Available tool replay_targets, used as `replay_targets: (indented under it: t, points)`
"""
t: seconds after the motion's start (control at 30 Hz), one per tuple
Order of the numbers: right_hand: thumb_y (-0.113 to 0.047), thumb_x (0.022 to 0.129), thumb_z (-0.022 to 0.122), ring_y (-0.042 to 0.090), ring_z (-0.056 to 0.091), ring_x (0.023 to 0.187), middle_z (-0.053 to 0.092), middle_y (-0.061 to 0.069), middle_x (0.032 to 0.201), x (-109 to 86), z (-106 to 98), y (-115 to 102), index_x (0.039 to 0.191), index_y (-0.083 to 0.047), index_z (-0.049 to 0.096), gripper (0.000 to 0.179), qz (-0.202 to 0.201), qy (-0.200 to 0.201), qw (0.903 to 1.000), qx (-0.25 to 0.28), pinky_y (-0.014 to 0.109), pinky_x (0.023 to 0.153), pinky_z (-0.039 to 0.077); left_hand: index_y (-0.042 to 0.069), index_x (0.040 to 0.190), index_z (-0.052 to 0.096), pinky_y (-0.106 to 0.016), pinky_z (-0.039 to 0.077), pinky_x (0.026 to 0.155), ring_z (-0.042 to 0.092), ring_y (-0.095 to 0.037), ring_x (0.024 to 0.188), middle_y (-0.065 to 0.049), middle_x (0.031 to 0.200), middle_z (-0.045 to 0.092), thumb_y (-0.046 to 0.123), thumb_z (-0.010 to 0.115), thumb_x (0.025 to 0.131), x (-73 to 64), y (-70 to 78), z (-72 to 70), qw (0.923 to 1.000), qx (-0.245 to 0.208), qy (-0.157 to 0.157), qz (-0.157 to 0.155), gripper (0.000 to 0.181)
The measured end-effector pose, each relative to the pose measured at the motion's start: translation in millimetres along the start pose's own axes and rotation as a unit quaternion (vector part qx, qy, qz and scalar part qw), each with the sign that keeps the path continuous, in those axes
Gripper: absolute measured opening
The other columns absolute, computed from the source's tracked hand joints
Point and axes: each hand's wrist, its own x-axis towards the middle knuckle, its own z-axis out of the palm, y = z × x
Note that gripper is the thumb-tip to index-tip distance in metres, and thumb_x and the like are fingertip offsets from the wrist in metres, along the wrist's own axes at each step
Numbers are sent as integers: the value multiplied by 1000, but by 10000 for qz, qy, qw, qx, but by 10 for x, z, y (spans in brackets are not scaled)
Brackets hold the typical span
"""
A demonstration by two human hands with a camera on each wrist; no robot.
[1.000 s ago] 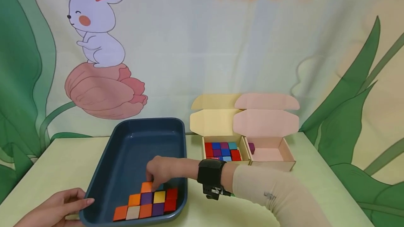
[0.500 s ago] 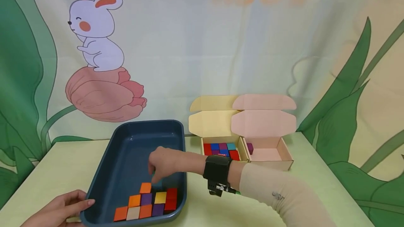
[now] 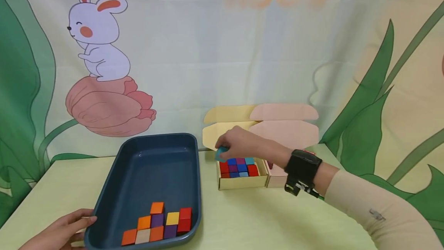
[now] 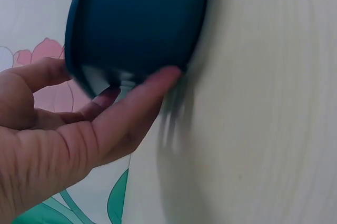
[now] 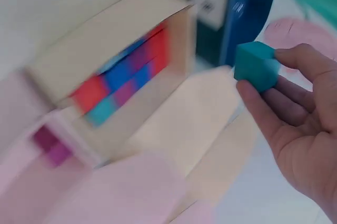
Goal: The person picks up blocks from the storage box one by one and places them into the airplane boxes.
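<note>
A teal cube (image 5: 256, 66) is pinched between the thumb and fingers of my right hand (image 3: 239, 142), above the left part of the yellow box (image 3: 243, 183). That box holds several red, blue, purple and teal cubes (image 3: 241, 168) laid in rows. My left hand (image 3: 66, 227) grips the near left corner of the dark blue tray (image 3: 152, 173), its thumb along the rim, as the left wrist view (image 4: 105, 134) also shows of this hand. At the tray's near end lie several cubes (image 3: 157, 233) in orange, purple, yellow, red and beige.
A pink box (image 3: 275, 180) stands against the yellow box's right side, lid raised, with a purple cube (image 5: 52, 148) inside. My right forearm partly covers it. Behind the table (image 3: 243, 219) hangs a printed cloth (image 3: 180, 49) with a rabbit and plants.
My right hand has lifted the teal cube out of the tray and carried it right, over the yellow box. The left hand stays at the tray's corner. The head view has shifted slightly.
</note>
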Motion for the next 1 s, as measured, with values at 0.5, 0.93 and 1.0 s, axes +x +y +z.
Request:
replay_targets:
  t: [0.5, 0.93, 1.0]
  points:
    - [-11, 87, 75, 15, 62, 77, 71, 3, 91, -847, 164, 1233, 105, -1, 74, 21, 929, 388, 9947, -192, 29, 72, 57, -7, 126, 41, -54, 58, 91, 68, -32, 101, -11, 117, 59, 25, 45, 111, 20, -7, -129, 9981, -102, -520, 303, 36]
    - [-7, 84, 80, 16, 52, 80, 62, 7, 92, -951, 443, 1588, 103, -3, 76, 20, 451, 274, 9964, -660, 25, 69, 52, -4, 126, 42, -54, 60, 87, 68, -32, 99, -9, 113, 61, 27, 50, 109, 106, -71, -133, 9973, -122, -596, 402, 36]
    - [-6, 84, 81, 15, 50, 78, 61, 6, 88, -966, 489, 1605, 103, -4, 76, 21, 334, 295, 9956, -819, 24, 67, 49, -5, 127, 41, -54, 59, 88, 66, -32, 99, -14, 116, 60, 27, 53, 108, 119, -77, -104, 9988, 5, -394, 305, 39]
